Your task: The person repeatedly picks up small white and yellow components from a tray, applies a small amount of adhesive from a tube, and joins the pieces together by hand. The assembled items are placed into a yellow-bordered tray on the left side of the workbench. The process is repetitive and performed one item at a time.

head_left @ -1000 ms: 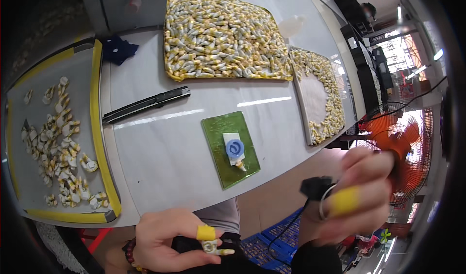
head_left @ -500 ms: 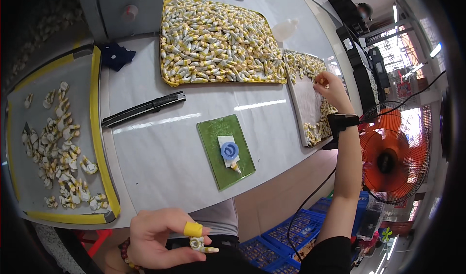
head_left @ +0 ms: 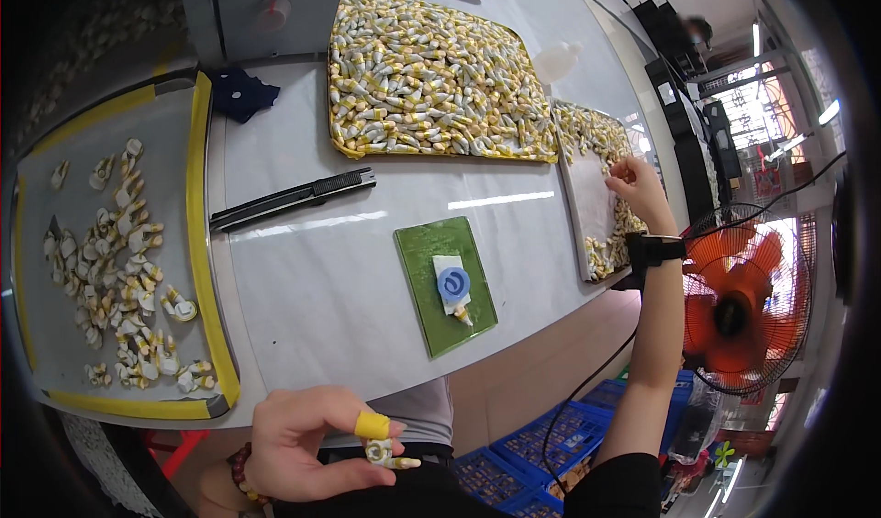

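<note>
Over the right tray, right hand; small part in left hand.

Long pale grey table, glossy, streaked by a reflected strip of light. Orange fan stands at the right, past the table edge. Blue crates on the floor below. Bright daylight at upper right through windows. Dark equipment lines the far side.

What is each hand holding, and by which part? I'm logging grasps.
Left hand: a small white-and-yellow part, pinched at its body between thumb and fingers. Right hand: reaching into the tray; hold unclear.
</note>
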A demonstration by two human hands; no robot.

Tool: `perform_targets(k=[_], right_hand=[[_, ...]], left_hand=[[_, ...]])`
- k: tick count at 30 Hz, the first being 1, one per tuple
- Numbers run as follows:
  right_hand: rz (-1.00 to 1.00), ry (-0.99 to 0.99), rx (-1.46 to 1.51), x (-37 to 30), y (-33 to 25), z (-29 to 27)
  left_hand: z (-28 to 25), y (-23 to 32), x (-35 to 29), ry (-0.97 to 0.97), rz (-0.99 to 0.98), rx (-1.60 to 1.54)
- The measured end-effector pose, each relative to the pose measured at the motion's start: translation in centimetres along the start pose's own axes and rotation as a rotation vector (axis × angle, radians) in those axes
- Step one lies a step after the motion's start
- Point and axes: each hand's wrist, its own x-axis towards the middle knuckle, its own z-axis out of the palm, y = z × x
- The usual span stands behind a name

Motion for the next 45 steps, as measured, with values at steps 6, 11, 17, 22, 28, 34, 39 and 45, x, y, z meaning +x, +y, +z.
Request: perform_targets(k=[6, 11, 17, 22, 28, 34, 39, 45], right_hand=[[-0.145, 0.095, 0.038, -0.5, -0.1, 0.4], [-0.115, 0.185, 0.226, -2.6, -5.6, -0.4], [-0.633, 0.048, 0.500, -8.7, -16.9, -0.8], [-0.651, -0.262, 0.621, -12.1, -21.2, 0.2], [-0.781, -0.180, 0.366, -11.7, -21.2, 1.6], [-0.833, -0.154, 0.226, -11.5, -22.0, 1.7], [-0.869, -0.132, 0.181, -11.6, -22.3, 1.9], [-0.899, -0.039, 0.149, -12.5, -22.8, 2.9]], left_hand=[[0.0, 0.0, -0.2, 0.014, 0.000, -0.047], [0.0, 0.3, -0.4, 0.001, 0.036, -0.021], [-0.1, -0.2, -0.2, 0.017, 0.082, -0.106], [0.4, 0.4, -0.2, 0.093, 0.032, -0.075], [0.6, 0.3, -0.4, 0.124, 0.022, -0.101], [0.2, 0.4, -0.3, 0.090, 0.056, -0.044], [0.1, 0.4, -0.3, 0.090, 0.072, -0.069], [0.1, 0.4, 0.0, 0.069, 0.100, -0.007]])
